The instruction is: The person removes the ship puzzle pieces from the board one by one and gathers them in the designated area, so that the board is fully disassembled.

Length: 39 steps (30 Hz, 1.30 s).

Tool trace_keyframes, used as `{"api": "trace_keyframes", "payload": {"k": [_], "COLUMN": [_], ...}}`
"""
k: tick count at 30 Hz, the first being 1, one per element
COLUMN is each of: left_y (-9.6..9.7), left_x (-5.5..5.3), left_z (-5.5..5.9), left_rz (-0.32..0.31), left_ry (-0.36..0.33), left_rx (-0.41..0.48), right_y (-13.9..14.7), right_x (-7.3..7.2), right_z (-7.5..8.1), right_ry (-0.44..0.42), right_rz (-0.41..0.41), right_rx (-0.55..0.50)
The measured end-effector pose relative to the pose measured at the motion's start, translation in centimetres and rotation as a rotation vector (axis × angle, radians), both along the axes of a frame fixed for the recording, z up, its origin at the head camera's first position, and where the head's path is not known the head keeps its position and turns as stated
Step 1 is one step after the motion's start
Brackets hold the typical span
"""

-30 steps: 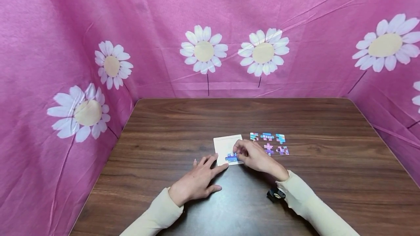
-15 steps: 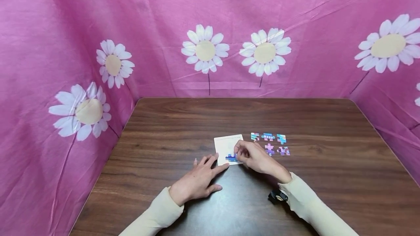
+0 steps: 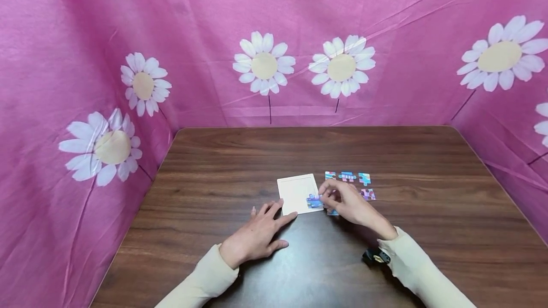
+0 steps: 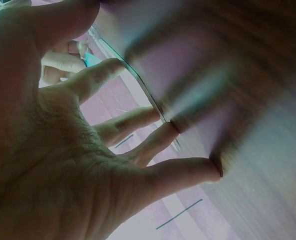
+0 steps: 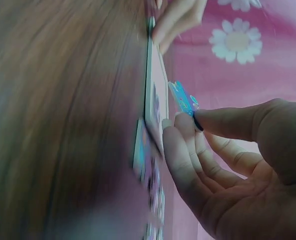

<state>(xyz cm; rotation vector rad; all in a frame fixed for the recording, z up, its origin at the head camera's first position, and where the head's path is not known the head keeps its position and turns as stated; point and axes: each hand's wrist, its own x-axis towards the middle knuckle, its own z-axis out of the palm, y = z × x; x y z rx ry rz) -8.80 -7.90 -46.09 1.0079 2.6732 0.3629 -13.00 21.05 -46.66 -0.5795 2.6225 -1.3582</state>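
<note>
A blue and purple jigsaw piece (image 3: 313, 201) is pinched between the thumb and fingers of my right hand (image 3: 348, 203). In the right wrist view the piece (image 5: 181, 97) is raised off the white puzzle tray (image 5: 156, 80), over its right part. My left hand (image 3: 257, 234) lies spread at the tray's left side, fingertips on its left and front edges (image 3: 293, 191). The left wrist view shows those straight fingers (image 4: 138, 125) along the tray rim (image 4: 147, 90), holding nothing.
Several loose jigsaw pieces (image 3: 347, 176) lie right of the tray, partly hidden by my right hand. One (image 3: 332, 212) shows near the tray's front right corner. A pink daisy-print cloth (image 3: 299, 13) stands behind the wooden table (image 3: 192, 170).
My right hand has moved right with the piece, from over the tray's front middle to its right edge. A loose piece beside the tray now shows under the hand. My left hand stays put.
</note>
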Motion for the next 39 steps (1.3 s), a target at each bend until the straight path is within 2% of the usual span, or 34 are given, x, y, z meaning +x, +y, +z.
{"api": "trace_keyframes", "payload": {"k": [12, 20, 24, 31, 39], "left_y": [0.1, 0.1, 0.1, 0.1, 0.1], "left_x": [0.1, -0.1, 0.0, 0.2, 0.2], "left_z": [-0.1, 0.0, -0.1, -0.1, -0.1], "left_rz": [0.001, -0.001, -0.003, -0.019, -0.018], "left_ry": [-0.006, 0.000, -0.001, 0.024, 0.015], "left_rx": [0.026, 0.012, 0.013, 0.021, 0.026], "right_y": [5.4, 7.1, 7.4, 7.1, 6.8], "right_x": [1.7, 2.6, 2.8, 2.8, 2.7], "right_z": [-0.1, -0.2, -0.4, -0.3, -0.4], "right_ry": [-0.091, -0.136, -0.112, -0.020, 0.037], "right_rz": [-0.131, -0.163, -0.165, -0.181, -0.197], "right_rx": [0.005, -0.010, 0.038, 0.159, 0.220]}}
